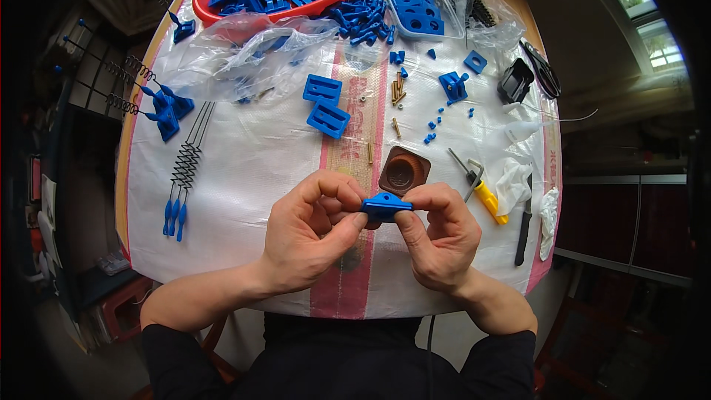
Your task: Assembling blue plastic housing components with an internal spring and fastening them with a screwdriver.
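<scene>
Both hands met over the near middle of the tabletop [222, 155], which was covered with a white woven sheet; between them they held a small blue plastic piece [386, 206], flat with a low peak on its top edge, lifted just clear of the sheet; the left hand [311, 233] pinched its left end between thumb and curled forefinger, its fingers [333, 185] pressed together around that end; the right hand [441, 233] pinched the right end the same way, thumb beneath and forefinger on top, the remaining fingers folded into the palm; just behind the piece sat a brown square mould-like block [404, 170] with a round hollow; to its right lay a yellow-handled tool [489, 200] beside a metal hex key [463, 167], then a dark-handled knife [524, 226] and crumpled white gloves [515, 178]; further back lay two blue rectangular frames [324, 104], a few brass pins [398, 89] and scattered tiny blue caps [433, 126]; a red basin [204, 0] full of blue parts stood at the far edge, near a clear tray [418, 11] of more blue parts and loose clear bags [237, 52]; on the left lay wire springs with blue tips [184, 170].
</scene>
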### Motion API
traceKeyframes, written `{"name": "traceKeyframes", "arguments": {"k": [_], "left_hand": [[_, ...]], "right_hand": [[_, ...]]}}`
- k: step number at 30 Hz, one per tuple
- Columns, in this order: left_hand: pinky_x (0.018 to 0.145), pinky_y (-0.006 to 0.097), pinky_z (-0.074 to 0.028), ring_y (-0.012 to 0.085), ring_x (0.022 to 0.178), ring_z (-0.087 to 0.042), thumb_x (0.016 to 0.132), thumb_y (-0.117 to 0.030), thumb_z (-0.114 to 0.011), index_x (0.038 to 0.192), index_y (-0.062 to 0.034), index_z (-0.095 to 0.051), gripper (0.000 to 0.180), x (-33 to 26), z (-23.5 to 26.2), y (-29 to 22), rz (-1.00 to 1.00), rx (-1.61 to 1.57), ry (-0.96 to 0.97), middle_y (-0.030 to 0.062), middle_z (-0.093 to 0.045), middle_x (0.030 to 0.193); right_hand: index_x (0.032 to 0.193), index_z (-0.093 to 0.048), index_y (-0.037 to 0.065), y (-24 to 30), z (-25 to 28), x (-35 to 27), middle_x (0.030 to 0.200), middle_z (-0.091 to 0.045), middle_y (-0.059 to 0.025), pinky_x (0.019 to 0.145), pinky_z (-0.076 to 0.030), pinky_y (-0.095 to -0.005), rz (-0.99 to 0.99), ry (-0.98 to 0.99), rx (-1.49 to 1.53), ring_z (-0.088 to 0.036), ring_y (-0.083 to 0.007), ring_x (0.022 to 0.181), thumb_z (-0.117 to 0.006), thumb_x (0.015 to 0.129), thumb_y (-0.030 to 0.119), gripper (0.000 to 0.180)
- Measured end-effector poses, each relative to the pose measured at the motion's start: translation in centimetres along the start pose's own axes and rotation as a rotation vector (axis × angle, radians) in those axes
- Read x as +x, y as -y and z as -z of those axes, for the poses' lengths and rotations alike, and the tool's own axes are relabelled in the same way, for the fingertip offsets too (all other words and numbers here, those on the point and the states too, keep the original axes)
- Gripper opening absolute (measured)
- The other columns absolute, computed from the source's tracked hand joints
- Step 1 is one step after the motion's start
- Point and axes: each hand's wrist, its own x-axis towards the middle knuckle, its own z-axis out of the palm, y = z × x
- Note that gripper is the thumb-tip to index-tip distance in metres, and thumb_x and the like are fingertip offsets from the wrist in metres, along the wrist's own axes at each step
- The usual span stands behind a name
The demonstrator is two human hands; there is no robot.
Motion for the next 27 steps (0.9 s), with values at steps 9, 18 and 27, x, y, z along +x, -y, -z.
{"name": "traceKeyframes", "arguments": {"k": [9,18,27], "left_hand": [[0.081,0.026,-0.058,0.0136,0.095,-0.068,0.095,0.005,-0.060,0.115,0.0026,-0.054,0.022,0.09,-0.43,-0.30,0.138,-0.019,-0.114,0.0081,-0.066,0.105],[0.079,0.025,-0.057,0.0109,0.093,-0.066,0.094,0.004,-0.063,0.113,0.0027,-0.058,0.020,-0.06,-0.03,-0.11,0.113,0.062,-0.106,0.0078,-0.067,0.102],[0.075,0.023,-0.055,0.0097,0.090,-0.065,0.093,0.005,-0.062,0.112,0.0022,-0.058,0.019,-0.05,-0.05,-0.32,0.134,0.064,-0.083,0.0073,-0.067,0.101]], "right_hand": [[0.101,-0.062,-0.003,-0.14,-0.10,-0.05,0.088,-0.063,-0.0059,0.075,-0.048,-0.0238,-0.057,0.008,0.030,-0.060,-0.0111,0.080,-0.072,0.086,-0.003,0.017],[0.099,-0.062,-0.003,0.42,-0.07,0.04,0.087,-0.062,-0.0059,0.069,-0.048,-0.0239,-0.051,0.018,-0.003,-0.058,-0.0104,0.077,-0.071,0.084,-0.006,0.018],[0.099,-0.062,-0.003,0.39,0.01,0.02,0.087,-0.061,-0.0065,0.068,-0.047,-0.0240,-0.011,0.022,-0.043,-0.058,-0.0111,0.074,-0.070,0.084,-0.007,0.017]]}}
